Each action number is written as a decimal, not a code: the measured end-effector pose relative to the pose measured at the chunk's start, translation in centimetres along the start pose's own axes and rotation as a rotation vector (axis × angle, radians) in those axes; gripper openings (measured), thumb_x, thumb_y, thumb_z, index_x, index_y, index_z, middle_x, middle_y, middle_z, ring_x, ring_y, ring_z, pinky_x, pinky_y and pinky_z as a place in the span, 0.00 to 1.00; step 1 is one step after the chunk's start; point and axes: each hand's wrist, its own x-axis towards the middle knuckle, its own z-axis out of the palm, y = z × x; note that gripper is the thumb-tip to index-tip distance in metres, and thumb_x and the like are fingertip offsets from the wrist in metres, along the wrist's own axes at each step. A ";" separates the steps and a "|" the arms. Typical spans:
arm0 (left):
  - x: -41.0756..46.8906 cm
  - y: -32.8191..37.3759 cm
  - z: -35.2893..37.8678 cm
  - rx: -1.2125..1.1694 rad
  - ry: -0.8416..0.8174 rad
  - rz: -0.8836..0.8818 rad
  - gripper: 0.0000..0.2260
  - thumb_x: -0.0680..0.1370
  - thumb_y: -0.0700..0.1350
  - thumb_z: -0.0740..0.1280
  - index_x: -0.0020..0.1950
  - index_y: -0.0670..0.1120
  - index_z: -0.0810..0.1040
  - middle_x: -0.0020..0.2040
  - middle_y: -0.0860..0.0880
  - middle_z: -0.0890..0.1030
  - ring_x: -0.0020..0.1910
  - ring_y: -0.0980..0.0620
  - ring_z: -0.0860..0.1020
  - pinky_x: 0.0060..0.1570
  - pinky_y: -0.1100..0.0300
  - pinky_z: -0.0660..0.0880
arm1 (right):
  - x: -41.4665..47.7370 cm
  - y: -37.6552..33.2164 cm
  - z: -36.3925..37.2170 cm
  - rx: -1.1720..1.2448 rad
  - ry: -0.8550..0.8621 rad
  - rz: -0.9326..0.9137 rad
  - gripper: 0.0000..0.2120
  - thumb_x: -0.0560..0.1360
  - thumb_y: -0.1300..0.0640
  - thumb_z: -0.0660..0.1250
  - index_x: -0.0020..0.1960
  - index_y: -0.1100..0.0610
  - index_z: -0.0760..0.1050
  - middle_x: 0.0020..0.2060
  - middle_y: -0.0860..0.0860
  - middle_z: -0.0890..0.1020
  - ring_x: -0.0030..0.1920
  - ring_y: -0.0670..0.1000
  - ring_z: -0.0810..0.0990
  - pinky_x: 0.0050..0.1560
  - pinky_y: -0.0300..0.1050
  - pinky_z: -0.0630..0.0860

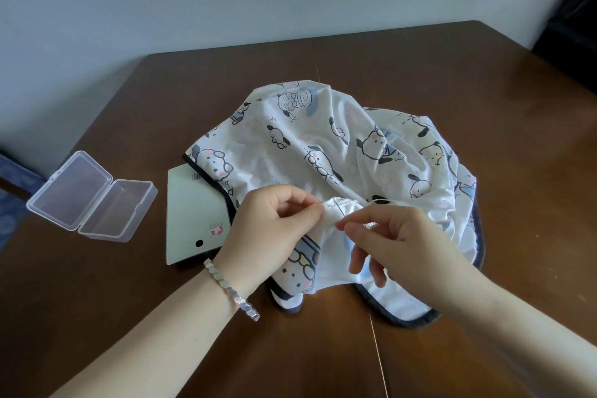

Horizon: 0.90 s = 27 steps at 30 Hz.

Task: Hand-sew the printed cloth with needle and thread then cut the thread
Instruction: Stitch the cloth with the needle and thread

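Observation:
A white cloth (326, 145) printed with cartoon dogs and edged in dark binding lies bunched on the brown table (420, 68). My left hand (274, 229), with a silver bracelet on its wrist, pinches a raised fold of the cloth between thumb and forefinger. My right hand (397, 236) pinches at the same fold from the right, thumb and forefinger closed as if on a needle. The needle itself is too small to make out. A thin white thread (378, 201) runs from the fold toward the right hand.
An open clear plastic box (93, 197) lies at the left of the table. A pale green card packet (190, 216) lies partly under the cloth's left edge. A dark object stands past the table's far right corner.

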 end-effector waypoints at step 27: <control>-1.6 0.1 1.0 0.139 0.045 0.178 0.05 0.72 0.42 0.71 0.37 0.51 0.81 0.30 0.56 0.80 0.32 0.63 0.78 0.32 0.74 0.71 | 0.0 -0.2 0.7 0.087 0.023 0.015 0.10 0.75 0.58 0.64 0.37 0.53 0.80 0.26 0.51 0.82 0.19 0.44 0.68 0.24 0.28 0.64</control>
